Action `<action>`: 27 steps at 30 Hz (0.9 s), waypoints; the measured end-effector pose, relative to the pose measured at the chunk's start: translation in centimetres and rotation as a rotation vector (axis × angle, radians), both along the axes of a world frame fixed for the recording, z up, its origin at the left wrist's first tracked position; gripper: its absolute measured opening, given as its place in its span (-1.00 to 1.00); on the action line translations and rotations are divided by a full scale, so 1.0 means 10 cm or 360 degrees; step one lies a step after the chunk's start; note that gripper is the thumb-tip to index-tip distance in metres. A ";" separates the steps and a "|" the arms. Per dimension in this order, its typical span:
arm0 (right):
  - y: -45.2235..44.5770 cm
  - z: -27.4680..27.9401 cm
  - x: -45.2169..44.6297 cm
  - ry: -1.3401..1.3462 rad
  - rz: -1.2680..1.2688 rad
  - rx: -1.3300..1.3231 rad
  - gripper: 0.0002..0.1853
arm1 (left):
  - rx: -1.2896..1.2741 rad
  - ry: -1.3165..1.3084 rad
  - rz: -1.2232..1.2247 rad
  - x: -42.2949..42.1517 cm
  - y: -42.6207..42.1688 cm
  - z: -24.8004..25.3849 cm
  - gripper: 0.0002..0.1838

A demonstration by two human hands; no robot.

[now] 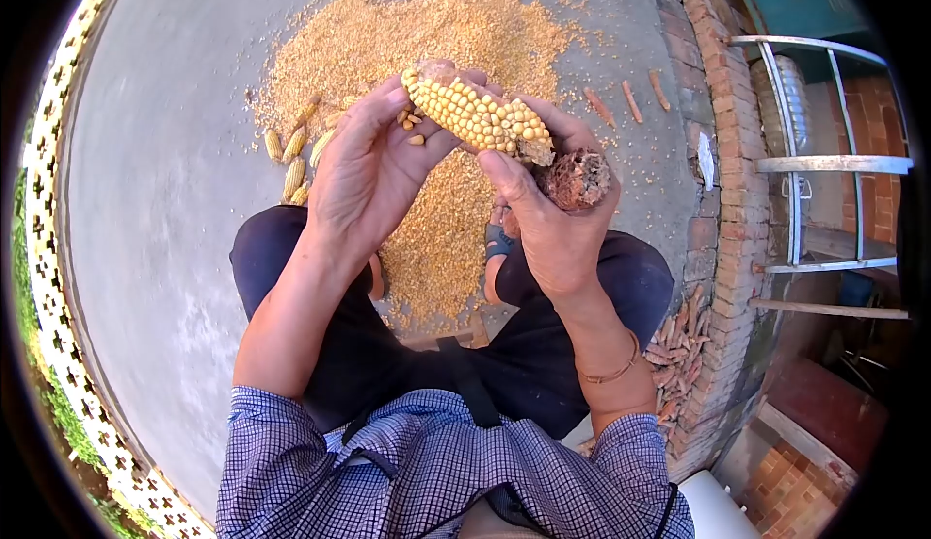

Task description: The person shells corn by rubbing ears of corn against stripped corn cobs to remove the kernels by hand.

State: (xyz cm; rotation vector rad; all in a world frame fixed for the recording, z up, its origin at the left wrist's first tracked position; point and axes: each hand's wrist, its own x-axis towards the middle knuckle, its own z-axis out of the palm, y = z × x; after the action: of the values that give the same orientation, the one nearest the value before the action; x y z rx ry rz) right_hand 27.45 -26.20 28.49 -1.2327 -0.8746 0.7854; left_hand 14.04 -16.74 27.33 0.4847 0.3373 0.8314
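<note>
A partly stripped corn cob [477, 115], with rows of yellow kernels, is held between both hands at the upper middle. My left hand [373, 156] grips its left end with thumb and fingers, and a few loose kernels [411, 124] lie in the palm. My right hand [558, 214] pinches the cob's right end. In that same hand is a bare reddish-brown cob [579, 180], its broken end facing me. Below and beyond the hands spreads a big pile of loose kernels [427, 30] on the concrete floor.
Unshelled cobs [294, 146] lie left of the pile. Thin bare cobs [632, 101] rest to its right, and many more heap [679, 345] by the brick edging [732, 180]. A metal railing [834, 163] stands at right, a perforated wall [48, 248] at left.
</note>
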 end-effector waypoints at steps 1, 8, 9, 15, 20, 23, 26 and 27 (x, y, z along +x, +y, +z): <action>0.01 0.00 0.01 -0.0020 0.0014 0.0016 -0.53 | 0.0009 -0.0035 -0.0032 0.00 0.01 -0.01 -0.54; 0.02 -0.01 0.02 0.0165 0.0106 0.0079 -0.53 | 0.0049 -0.0027 -0.0019 -0.01 0.01 0.05 -0.47; 0.02 0.00 0.02 0.0186 0.0100 0.0052 -0.53 | 0.0052 -0.0027 -0.0010 -0.01 0.01 0.05 -0.47; 0.03 -0.04 0.03 0.0074 0.0128 0.0089 -0.54 | 0.0060 -0.0042 0.0024 -0.03 0.00 0.05 -0.44; 0.02 -0.04 0.03 0.0205 0.0198 -0.0007 -0.51 | 0.0072 -0.0024 0.0056 -0.04 0.00 0.06 -0.44; 0.03 -0.02 0.01 0.0293 0.0213 -0.0006 -0.51 | 0.0103 -0.0011 0.0057 -0.04 0.01 0.06 -0.46; 0.01 0.05 0.00 0.0358 0.0221 -0.0085 -0.52 | 0.0123 0.0014 0.0038 -0.05 0.01 0.09 -0.47; 0.01 0.07 0.00 0.0388 0.0230 -0.0121 -0.53 | 0.0132 0.0005 0.0031 -0.05 0.01 0.10 -0.47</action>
State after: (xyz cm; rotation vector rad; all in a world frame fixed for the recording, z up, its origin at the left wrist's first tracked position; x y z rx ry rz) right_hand 27.50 -26.11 29.17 -1.1202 -0.7447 1.0694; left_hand 13.55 -16.68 28.33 0.5608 0.3115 0.8664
